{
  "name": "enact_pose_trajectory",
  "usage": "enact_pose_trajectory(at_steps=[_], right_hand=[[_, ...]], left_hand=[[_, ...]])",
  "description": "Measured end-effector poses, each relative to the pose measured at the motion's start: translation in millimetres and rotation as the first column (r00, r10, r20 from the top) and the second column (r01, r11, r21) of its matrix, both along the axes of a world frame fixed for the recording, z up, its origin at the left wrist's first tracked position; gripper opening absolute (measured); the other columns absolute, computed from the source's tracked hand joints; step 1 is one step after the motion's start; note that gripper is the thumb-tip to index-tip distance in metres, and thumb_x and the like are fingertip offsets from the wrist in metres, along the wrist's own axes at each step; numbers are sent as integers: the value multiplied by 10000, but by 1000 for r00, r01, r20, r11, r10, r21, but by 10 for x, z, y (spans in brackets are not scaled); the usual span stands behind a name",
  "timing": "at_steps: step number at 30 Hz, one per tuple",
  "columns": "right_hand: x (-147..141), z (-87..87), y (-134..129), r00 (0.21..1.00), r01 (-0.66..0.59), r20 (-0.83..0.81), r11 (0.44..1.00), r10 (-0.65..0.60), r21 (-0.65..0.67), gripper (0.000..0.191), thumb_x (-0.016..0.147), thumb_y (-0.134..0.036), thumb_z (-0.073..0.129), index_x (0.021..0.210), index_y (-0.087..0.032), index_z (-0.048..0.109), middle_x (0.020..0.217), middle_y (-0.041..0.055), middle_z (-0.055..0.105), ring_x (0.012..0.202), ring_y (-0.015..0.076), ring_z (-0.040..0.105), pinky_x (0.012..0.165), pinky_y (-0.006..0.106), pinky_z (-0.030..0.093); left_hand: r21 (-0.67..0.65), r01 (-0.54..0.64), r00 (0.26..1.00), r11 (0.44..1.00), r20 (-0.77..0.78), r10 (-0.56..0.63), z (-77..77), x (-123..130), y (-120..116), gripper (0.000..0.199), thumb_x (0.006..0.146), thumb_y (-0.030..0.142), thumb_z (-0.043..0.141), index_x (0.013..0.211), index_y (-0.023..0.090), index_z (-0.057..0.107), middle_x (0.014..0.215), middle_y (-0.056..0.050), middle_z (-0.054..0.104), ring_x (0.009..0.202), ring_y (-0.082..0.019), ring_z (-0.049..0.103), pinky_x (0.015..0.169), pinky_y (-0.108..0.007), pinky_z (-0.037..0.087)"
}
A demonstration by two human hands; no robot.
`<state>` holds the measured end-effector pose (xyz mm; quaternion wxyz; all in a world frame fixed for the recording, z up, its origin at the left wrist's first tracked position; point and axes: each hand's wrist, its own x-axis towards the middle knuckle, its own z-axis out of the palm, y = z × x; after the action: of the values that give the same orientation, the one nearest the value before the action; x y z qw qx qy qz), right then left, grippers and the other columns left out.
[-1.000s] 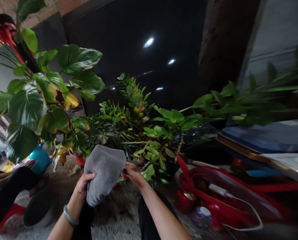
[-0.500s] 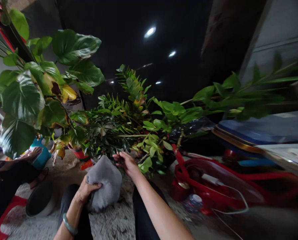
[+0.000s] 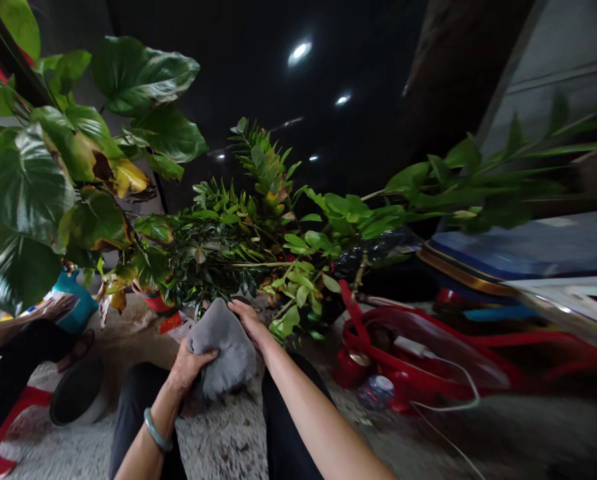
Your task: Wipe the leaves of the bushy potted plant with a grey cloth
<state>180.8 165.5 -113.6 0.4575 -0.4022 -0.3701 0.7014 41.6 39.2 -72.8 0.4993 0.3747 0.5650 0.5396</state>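
Note:
A soft grey fuzzy item (image 3: 225,353), peaked at the top, is held up between my knees. My left hand (image 3: 192,365) grips its left side, thumb across the front and the other fingers behind it. At its upper right edge is my right hand (image 3: 249,325), touching it, with fingertips near the peak and partly hidden behind it. Green leafy plants (image 3: 303,280) stand just beyond both hands.
At the right lies a red bag (image 3: 353,320) with a white cable (image 3: 458,413), beside a capped plastic jar (image 3: 378,390). A dark bucket (image 3: 81,393) stands at the left, near another person's hand (image 3: 53,309). Large leaves (image 3: 28,180) hang at upper left.
The grey item and my left hand have moved right and slightly up. My right hand, earlier apart from the item with fingers spread, now touches its edge. The view has shifted slightly.

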Motion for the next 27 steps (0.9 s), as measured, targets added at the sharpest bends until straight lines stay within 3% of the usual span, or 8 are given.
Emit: enact_pose_trajectory(at_steps=[3, 7, 11, 16, 19, 21, 23, 27], right_hand=[[17, -14, 7, 1000, -23, 13, 999, 23, 33, 234, 593, -386, 722, 690, -211, 602, 680, -11, 657, 729, 204, 624, 682, 294, 461], [12, -36, 13, 996, -81, 41, 994, 78, 74, 255, 592, -411, 692, 647, -203, 555, 565, -52, 572, 605, 156, 550, 585, 254, 412], [10, -29, 36, 997, -42, 61, 998, 40, 37, 207, 621, -379, 668, 652, -205, 561, 567, -44, 583, 611, 152, 566, 574, 242, 421], [30, -28, 4, 994, -22, 110, 999, 25, -32, 128, 734, -314, 601, 662, -211, 576, 521, -33, 584, 476, 116, 530, 448, 213, 375], [21, -10, -61, 989, -51, 138, 996, 60, -67, 152, 785, -306, 573, 694, -187, 599, 521, -17, 607, 423, 100, 538, 403, 191, 378], [8, 19, -98, 985, -81, 147, 993, 94, -86, 205, 808, -317, 567, 668, -170, 591, 481, -17, 588, 371, 92, 518, 378, 186, 382], [7, 54, -115, 982, -101, 147, 990, 115, -100, 261, 823, -327, 564, 617, -167, 564, 432, -25, 549, 324, 84, 481, 353, 186, 374], [66, 96, -98, 983, -114, 129, 988, 127, -104, 272, 823, -296, 572, 580, -181, 533, 407, -39, 528, 303, 84, 462, 335, 188, 367]], left_hand=[[45, 32, 998, 998, -53, -30, -52, -3, 43, 496, 495, 301, 875, 936, 140, 716, 894, -75, 748, 894, -257, 656, 840, -323, 490], [-27, 93, 986, 995, -137, -96, -140, -63, 61, 440, 479, 303, 880, 854, 135, 722, 808, -62, 742, 817, -250, 650, 784, -326, 492], [-51, 131, 985, 990, -105, -135, -82, -94, -21, 427, 493, 289, 879, 863, 135, 732, 831, -66, 753, 812, -245, 659, 783, -325, 501], [-47, 47, 982, 998, 187, -38, 377, -203, -99, 583, 434, 253, 907, 974, 143, 718, 850, -73, 767, 850, -282, 700, 796, -350, 544], [22, -161, 905, 987, 401, 139, 718, -186, 117, 463, 536, 288, 867, 945, 133, 713, 829, -74, 770, 835, -263, 717, 806, -333, 564], [67, -276, 850, 959, 484, 211, 851, -115, 313, 372, 648, 266, 805, 983, 140, 705, 884, -67, 776, 866, -227, 720, 831, -298, 560], [57, -284, 837, 957, 501, 219, 853, -27, 435, 330, 714, 238, 754, 1022, 134, 696, 905, -71, 777, 876, -215, 722, 848, -295, 558], [-165, -169, 901, 972, 374, 220, 576, 57, 290, 291, 698, 140, 729, 987, 116, 697, 720, -70, 759, 762, -256, 734, 812, -374, 577]])
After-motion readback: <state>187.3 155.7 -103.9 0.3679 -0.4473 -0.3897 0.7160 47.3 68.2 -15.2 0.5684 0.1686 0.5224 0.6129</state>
